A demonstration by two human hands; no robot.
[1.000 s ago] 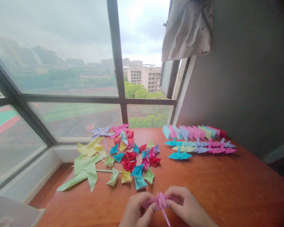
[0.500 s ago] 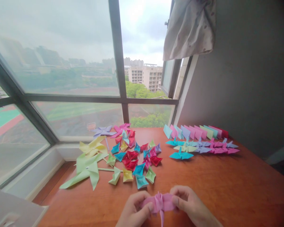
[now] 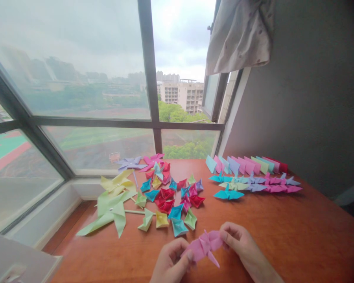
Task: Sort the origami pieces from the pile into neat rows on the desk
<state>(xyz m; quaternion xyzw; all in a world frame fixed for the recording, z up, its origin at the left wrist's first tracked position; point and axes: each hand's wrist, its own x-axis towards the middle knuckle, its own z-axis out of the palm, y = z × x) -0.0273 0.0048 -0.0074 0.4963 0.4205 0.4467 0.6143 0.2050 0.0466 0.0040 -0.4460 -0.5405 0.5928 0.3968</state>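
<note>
A pink paper crane (image 3: 205, 244) is stretched between my two hands above the front of the wooden table (image 3: 268, 232). My left hand (image 3: 174, 259) pinches its left wing between thumb and fingers. The tip of the right wing is pinched in my right hand (image 3: 238, 239). The crane is tilted, its right wing higher, and one narrow point sticks out toward the lower right. Just beyond my left hand stand small folded paper boats, the closest a blue one (image 3: 179, 226) and a green one (image 3: 190, 219).
Paper pinwheels, among them a large green one (image 3: 112, 214) and a yellow one (image 3: 118, 184), lie at the left. Rows of finished cranes (image 3: 228, 193) sit at the back right, before a line of upright folded papers (image 3: 244, 165). Windows border the far side.
The pink crane has turned from level to tilted, its right wing rising. My right hand has moved up and slightly right with it, and the view has shifted a little.
</note>
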